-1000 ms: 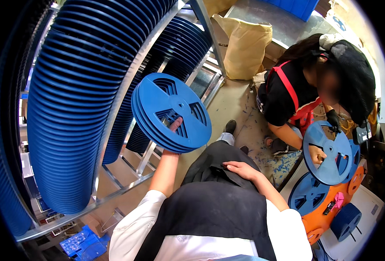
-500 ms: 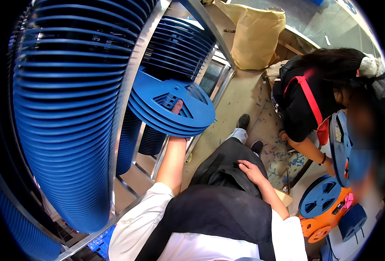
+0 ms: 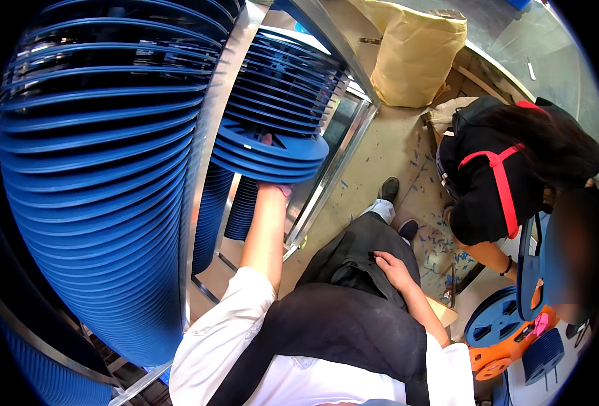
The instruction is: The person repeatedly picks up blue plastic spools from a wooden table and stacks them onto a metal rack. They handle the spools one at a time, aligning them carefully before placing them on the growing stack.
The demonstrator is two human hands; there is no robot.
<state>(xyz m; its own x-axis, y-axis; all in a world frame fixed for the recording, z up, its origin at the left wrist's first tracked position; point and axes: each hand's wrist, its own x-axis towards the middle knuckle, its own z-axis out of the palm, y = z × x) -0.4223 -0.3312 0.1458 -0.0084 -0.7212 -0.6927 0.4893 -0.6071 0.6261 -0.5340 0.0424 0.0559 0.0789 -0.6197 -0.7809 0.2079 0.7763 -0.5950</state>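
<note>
My left hand (image 3: pixel 275 188) is closed on a small stack of blue plastic reels (image 3: pixel 292 150), with the thumb showing through an opening in the top one and the other fingers hidden beneath. The held reels are at the near end of a row of blue reels (image 3: pixel 282 78) in a metal rack, close against it. My right hand (image 3: pixel 394 269) lies on the dark apron (image 3: pixel 340 254) over my thigh, fingers stretched and holding nothing.
A long column of blue reels (image 3: pixel 103 223) stands at left behind a metal post (image 3: pixel 211 115). A co-worker (image 3: pixel 496 169) bends at right over a table with blue reels and an orange part (image 3: pixel 502 352). A yellowish sack (image 3: pixel 414 57) stands beyond; blue scraps litter the floor (image 3: pixel 408 145).
My left hand has carried the held reels up and farther in, toward the racked row, tilting them flatter. My right hand stays on my thigh. The co-worker has leaned, and a reel there shifted.
</note>
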